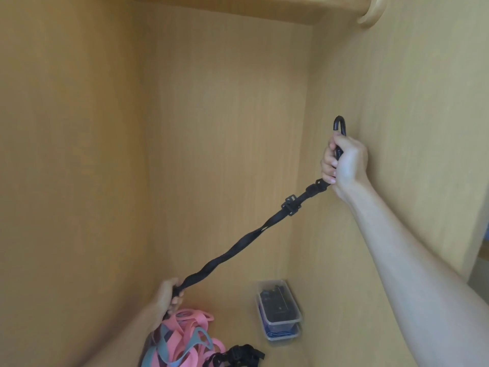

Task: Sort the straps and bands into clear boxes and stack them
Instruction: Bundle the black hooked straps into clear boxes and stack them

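The black strap point(238, 242), seemingly light, limp and twisted, stretches taut in the cupboard point(211, 128) between left hand point(166, 295) and right hand point(346, 165), fingers point(327, 165) clamped round its 2 ends, probably best gripped below the stiff hook point(340, 125).

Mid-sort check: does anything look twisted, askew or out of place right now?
The black strap stretched between the left hand and right hand is twisted along its length rather than flat. The upper clear box seems to sit slightly askew on the lower clear box. Pink and grey bands lie in a loose heap.
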A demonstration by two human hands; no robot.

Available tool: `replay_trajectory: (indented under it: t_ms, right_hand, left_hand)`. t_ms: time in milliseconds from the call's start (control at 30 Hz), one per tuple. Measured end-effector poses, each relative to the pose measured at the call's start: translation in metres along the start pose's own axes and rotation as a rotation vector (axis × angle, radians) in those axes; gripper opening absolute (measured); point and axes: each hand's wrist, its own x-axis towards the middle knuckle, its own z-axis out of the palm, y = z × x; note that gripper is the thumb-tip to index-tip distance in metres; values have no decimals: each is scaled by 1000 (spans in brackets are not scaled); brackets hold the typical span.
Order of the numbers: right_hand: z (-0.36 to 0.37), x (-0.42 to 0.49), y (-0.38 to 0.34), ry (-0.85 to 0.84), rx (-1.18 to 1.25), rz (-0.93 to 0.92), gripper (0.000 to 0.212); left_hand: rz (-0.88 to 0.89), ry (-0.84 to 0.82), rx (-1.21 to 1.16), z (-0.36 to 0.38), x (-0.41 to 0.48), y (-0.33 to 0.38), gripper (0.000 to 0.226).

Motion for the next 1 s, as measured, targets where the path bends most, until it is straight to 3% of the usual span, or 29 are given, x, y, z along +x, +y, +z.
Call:
replay_trajectory:
  t_ms: [133,300,333,500,600,767,1000]
  right_hand:
    - [0,0,0,-64,-123,-47,17]
    - [2,-1,4,-222,-305,-43,3]
    - [2,-1,5,-236,-319,-35,8]
    - [3,-5,9,-330,-570,-16,20]
    - [6,-9,11,-461,-717,104,7]
    - [16,-27,18,-721,-742,236,10]
    - [27,-44,34,-810,-656,239,15]
  left_hand:
    - [-8,-72,35,5,-11,15,34]
    - [-12,-245,28,19,-33,33,10]
    - [-14,-264,58,22,-37,35,10]
    - [146,-209,178,31,-46,51,27]
    - [288,-176,284,37,-50,63,37]
    - [405,-263,233,50,-54,77,25]
    - [351,-397,30,60,-63,81,24]
